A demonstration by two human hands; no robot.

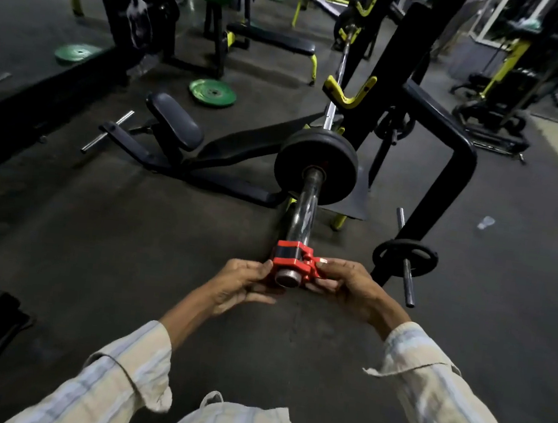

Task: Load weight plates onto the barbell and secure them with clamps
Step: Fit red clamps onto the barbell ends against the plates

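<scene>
The barbell [303, 210] rests in yellow rack hooks and its sleeve points toward me. A black weight plate [338, 162] sits far up the sleeve against the collar. A red clamp [291, 259] rings the very tip of the sleeve, well apart from the plate. My left hand [245, 285] grips the clamp's left side from below. My right hand [345, 285] pinches the clamp's lever on its right side.
A black rack frame [446, 180] stands right of the sleeve, with a small black plate [403, 257] on a storage peg. A low bench [175, 131] lies left. Green plates [212, 92] lie on the floor farther back.
</scene>
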